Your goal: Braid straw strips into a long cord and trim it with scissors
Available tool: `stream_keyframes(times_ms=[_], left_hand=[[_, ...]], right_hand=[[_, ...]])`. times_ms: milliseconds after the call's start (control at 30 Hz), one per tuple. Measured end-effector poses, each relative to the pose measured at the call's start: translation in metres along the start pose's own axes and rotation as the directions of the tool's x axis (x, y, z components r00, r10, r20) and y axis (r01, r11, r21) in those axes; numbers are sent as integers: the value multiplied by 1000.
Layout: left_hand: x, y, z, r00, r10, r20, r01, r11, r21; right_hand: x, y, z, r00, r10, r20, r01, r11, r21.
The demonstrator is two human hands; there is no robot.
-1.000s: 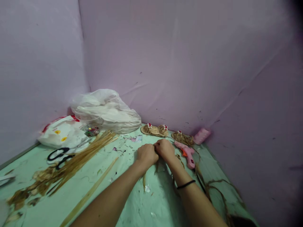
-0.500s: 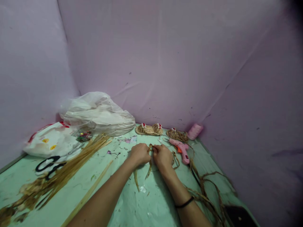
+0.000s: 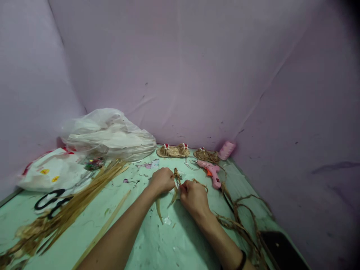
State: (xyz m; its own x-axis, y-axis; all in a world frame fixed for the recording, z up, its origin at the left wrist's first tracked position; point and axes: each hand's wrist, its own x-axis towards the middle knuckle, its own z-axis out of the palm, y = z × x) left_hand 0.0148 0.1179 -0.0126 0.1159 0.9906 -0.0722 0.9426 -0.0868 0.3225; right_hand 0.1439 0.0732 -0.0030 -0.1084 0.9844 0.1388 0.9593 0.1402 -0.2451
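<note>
Your left hand (image 3: pixel 163 180) and right hand (image 3: pixel 194 195) pinch a short straw braid (image 3: pixel 176 175) on the tabletop (image 3: pixel 182 243), just left of the glue gun (image 3: pixel 211 174). Its ends trail loose, so it looks barely begun. Finished straw sandals (image 3: pixel 173 151) sit beyond the gun.

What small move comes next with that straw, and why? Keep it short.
Probably draw the loose ends snug with the right hand while the left hand pins the straw. Both hands pinch it between them just above the table, and the ends trail slack toward the person.
</note>
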Motion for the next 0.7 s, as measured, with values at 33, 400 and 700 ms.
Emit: stream_keyframes(times_ms=[33, 400, 700], left_hand=[[0, 0, 0, 1000, -5, 4, 5, 1000, -4], [-1, 4, -8, 998, 28, 58, -18, 987, -157], [-13, 0, -20, 961, 62, 270, 124, 776, -618]], right_hand=[[0, 1, -1, 1000, -7, 7, 7, 1000, 4], [21, 16, -9, 997, 63, 51, -63, 998, -10], [28, 17, -4, 991, 114, 75, -113, 993, -13]])
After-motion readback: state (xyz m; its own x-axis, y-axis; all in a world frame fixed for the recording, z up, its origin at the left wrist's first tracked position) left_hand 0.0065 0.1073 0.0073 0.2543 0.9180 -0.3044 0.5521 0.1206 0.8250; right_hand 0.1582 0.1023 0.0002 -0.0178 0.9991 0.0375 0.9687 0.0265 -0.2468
